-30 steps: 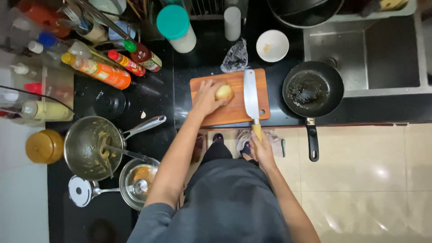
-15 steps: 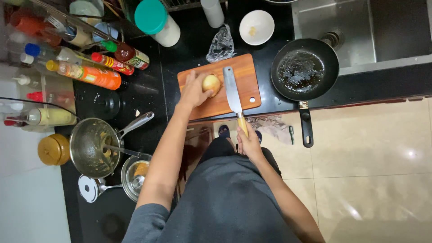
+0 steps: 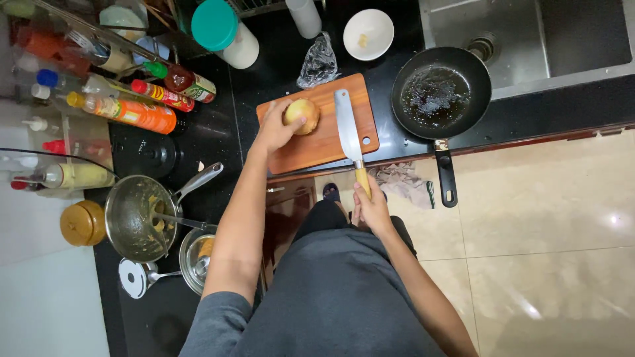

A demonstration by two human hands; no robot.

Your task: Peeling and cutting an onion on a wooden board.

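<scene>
Head view: left hand [image 3: 274, 132] fingers curled over round onion [image 3: 302, 116] on wooden cutting board [image 3: 331, 135]. Right hand [image 3: 372, 206] clenched on cleaver [image 3: 348, 132] handle, blade flat on board. Black pan [image 3: 441, 92] just right; white bowl [image 3: 368, 33], crumpled plastic bag [image 3: 317, 63] behind.

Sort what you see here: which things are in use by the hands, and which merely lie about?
In use: left hand, round yellowish vegetable, right hand, knife, wooden cutting board.

Lying about: black frying pan, white bowl, sauce bottles, steel saucepan.

Yellowish onion [image 3: 302, 116] on reddish-brown board [image 3: 331, 142]; knife [image 3: 348, 135] w/ yellow handle; black pan [image 3: 441, 92]; white bowl [image 3: 368, 34].
</scene>
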